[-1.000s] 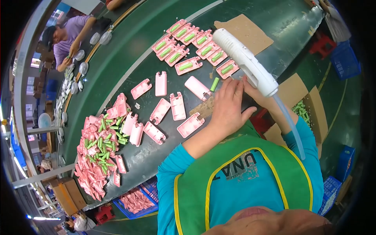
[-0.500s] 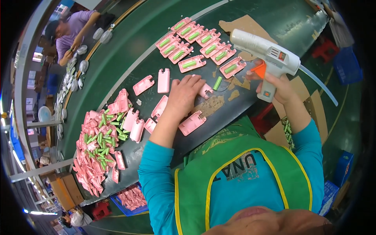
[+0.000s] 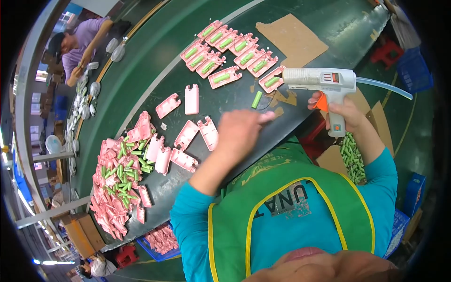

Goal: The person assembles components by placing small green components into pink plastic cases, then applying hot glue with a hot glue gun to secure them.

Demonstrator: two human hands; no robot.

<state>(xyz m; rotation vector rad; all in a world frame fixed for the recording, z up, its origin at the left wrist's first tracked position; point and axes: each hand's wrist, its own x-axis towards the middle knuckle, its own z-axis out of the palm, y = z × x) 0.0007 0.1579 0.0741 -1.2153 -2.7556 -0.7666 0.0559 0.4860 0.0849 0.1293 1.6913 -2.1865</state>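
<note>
Bright, even light over the whole scene, no hard shadows; soft dim shade only under the left hand on the dark green table. Strong fisheye distortion: table edges and rails bend hard toward the rim, black vignette fills all four corners. Left hand is motion-blurred, fingers smeared; glue gun in the right hand is sharp w/ faint glare on its white body. Centre is crisp, colours saturated. Upper left and lower left of frame go soft and squeezed, w/ bright blown-out window patches at far left edge. Bottom centre, the close-up chin area is out of focus.
</note>
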